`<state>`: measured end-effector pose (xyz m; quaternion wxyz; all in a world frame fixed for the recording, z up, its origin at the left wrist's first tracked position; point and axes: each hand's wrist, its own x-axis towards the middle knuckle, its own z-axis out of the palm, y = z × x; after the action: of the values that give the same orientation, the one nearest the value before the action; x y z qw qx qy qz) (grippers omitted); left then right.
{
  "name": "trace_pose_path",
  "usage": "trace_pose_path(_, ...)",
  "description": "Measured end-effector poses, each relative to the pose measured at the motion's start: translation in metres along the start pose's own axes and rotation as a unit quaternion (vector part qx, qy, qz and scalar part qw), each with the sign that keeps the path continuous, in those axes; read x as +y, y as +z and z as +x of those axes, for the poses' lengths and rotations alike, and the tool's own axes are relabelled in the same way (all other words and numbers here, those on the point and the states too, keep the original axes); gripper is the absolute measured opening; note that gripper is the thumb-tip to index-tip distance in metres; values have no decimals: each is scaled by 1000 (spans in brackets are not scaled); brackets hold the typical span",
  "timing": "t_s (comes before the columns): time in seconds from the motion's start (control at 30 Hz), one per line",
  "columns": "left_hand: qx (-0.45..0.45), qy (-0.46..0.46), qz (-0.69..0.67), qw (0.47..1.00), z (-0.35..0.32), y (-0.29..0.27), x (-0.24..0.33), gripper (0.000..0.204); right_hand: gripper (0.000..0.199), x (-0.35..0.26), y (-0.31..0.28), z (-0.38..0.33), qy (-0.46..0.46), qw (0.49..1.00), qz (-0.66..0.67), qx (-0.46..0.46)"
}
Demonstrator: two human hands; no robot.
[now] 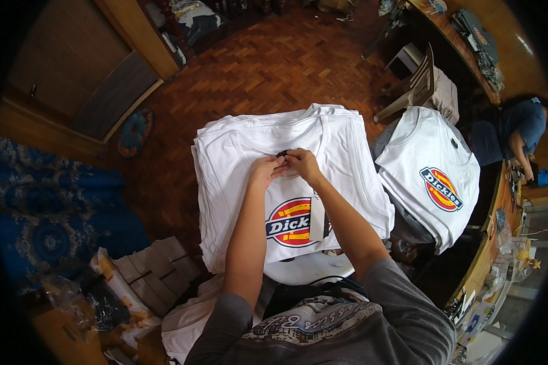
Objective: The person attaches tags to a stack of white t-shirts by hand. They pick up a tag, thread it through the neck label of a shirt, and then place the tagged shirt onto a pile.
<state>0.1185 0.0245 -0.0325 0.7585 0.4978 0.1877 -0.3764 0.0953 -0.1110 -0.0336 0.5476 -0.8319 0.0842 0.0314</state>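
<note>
A stack of white sleeveless shirts (222,188) lies spread out in front of me, the top one with a red, yellow and dark blue print (289,213) on its chest. At its neckline, my left hand (266,171) and my right hand (303,165) meet with fingertips pinched together. Between them a small black label (282,154) shows, partly hidden by the fingers. Beside my right forearm, a white card tag (318,219) lies over part of the print.
To the right, another white printed shirt (432,164) lies on a pile, near a plastic chair (421,79). A person in blue (523,131) works at the right-hand counter. Boxes (149,267) and plastic bags (97,304) sit at lower left. Parquet floor (256,67) stretches beyond the shirts.
</note>
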Motion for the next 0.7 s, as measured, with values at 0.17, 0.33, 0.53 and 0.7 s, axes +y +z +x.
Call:
trace_pose_path(0.17, 18, 13, 20, 1000, -11, 0, 6, 18, 16, -11, -12, -4, 86, 986, 143, 5)
trace_pose_path(0.33, 127, 96, 141, 977, -21, -4, 6, 19, 11, -16, -45, -38, -76, 971, -125, 187)
trace_pose_path(0.53, 165, 149, 332, 917, -26, -14, 6, 14, 18, -1, -33, -90, -15, 981, -152, 115)
trace_pose_path(0.7, 72, 206, 549, 807, -29, -20, -4, 10, 19, 5, -13, -87, -66, 970, -198, 125)
